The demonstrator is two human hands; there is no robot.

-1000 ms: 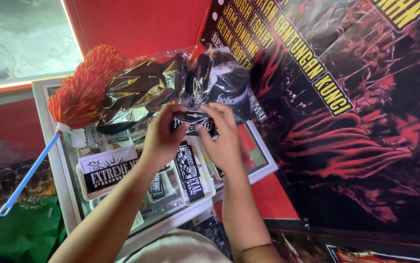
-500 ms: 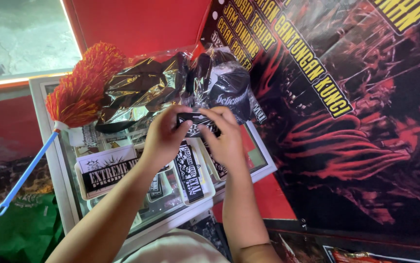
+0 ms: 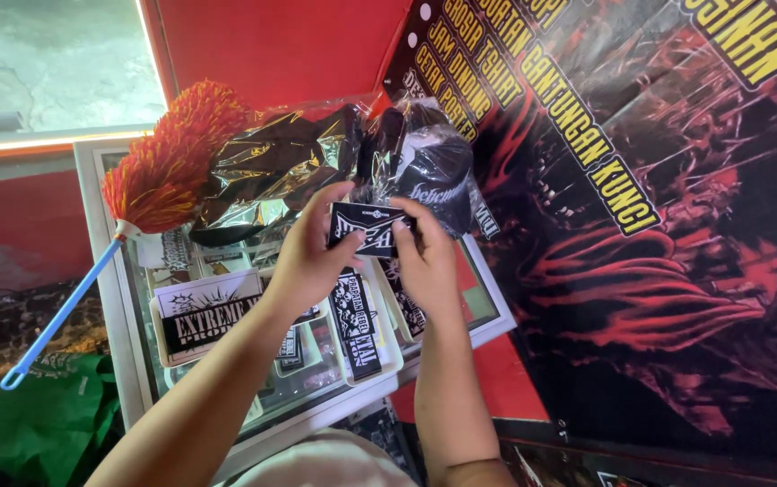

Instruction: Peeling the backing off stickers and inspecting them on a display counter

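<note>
Glass-topped display case (image 3: 127, 361): orange feather duster (image 3: 168, 158), crinkled foil bags (image 3: 271, 167), black cap (image 3: 434, 176) lying on top.

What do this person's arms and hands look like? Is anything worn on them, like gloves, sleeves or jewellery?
Both arms are bare from the bottom edge of the picture up to the fingers: no sleeves show. The left hand and the right hand wear no gloves, and I can see no ring, watch or bracelet on either wrist. The forearms are slim, and no marks or tattoos are visible on them.
</note>
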